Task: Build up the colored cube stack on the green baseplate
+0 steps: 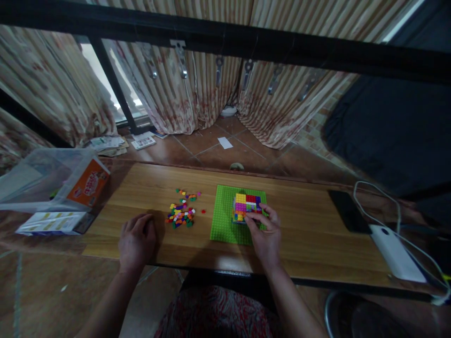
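1. clock centred on the green baseplate, 12 pointing away from the person.
2. brick block: sits on the baseplate, slightly toward 2 o'clock. top is a patchwork: yellow at 11, red at 1, purple-blue at 2, pink at 9, white and green mid-face, orange and yellow near 7.
3. right hand: at the block's 4 to 5 o'clock, thumb and fingers bent around that corner. cannot tell whether a small brick is pinched between them.
4. left hand: at 8 to 9 o'clock, resting on the wooden table, fingers loosely curled; cannot tell if they enclose anything.
5. loose bricks: mixed-colour scatter at 9; one red brick between scatter and baseplate.
6. edges: baseplate lies near the table's far edge at 12; a wider strip of wood runs to the dark near edge at 6. broad wood stretch at 3, up to a black phone.
7. materials: baseplate square, studded; table smooth, grained; clear bin at 9 to 10, see-through plastic.
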A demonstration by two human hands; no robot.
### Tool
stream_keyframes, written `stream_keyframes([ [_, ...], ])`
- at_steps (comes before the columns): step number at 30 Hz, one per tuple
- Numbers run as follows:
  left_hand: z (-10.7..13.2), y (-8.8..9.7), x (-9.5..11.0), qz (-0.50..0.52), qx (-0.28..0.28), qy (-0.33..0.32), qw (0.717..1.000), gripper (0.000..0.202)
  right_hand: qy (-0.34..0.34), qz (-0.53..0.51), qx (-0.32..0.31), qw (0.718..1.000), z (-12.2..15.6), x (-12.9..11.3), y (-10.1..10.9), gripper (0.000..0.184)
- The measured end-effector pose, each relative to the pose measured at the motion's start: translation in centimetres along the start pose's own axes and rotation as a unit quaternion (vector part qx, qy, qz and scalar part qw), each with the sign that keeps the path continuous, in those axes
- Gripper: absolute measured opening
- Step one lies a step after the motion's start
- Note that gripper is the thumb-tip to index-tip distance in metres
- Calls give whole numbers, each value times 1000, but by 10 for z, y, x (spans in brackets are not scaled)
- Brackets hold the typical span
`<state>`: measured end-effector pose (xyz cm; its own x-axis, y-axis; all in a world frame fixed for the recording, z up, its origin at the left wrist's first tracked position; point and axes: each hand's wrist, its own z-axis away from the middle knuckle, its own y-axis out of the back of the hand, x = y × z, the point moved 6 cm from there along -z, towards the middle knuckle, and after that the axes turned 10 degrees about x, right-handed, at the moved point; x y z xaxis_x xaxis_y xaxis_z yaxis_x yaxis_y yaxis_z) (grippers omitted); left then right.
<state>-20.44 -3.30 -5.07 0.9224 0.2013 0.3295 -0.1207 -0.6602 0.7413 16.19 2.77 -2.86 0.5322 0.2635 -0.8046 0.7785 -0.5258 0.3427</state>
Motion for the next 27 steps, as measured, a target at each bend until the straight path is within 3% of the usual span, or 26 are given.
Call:
stream_keyframes([
  [10,1,0,1,6,-4,-4,1000,29,-41,-39,12,998,1,1,-5,10],
  [27,0,0,0,11,-5,7,1000,29,-35,-31,11,999,-4,1,-8,12],
])
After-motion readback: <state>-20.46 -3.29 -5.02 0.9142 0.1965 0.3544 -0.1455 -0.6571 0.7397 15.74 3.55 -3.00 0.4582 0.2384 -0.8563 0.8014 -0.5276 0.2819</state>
